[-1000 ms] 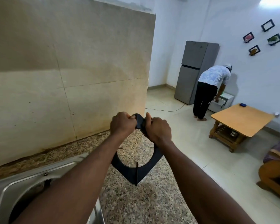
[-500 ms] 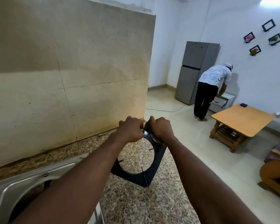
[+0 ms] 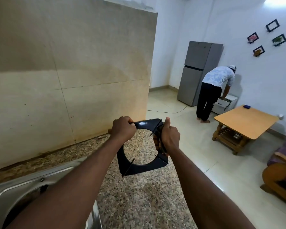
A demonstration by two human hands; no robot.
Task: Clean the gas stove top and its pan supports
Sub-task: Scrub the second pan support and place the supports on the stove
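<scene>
Both my hands grip the black pan support (image 3: 143,163), lifted clear above the speckled granite counter (image 3: 139,200). My left hand (image 3: 123,129) is closed round its upper left corner; my right hand (image 3: 169,136) is closed round its right side, pressing a brown striped cloth (image 3: 157,142) against the metal, thumb up. The support hangs tilted over the counter's far end, near the tiled wall (image 3: 69,66) where the wall's edge stops. At the counter's near left corner lies the steel sink (image 3: 12,194), its rim under my left forearm. Right of the counter's edge the floor (image 3: 196,164) lies open as far as a wooden table (image 3: 248,121), a grey fridge (image 3: 198,71) and a person (image 3: 213,90) bending there. No writing is readable.
</scene>
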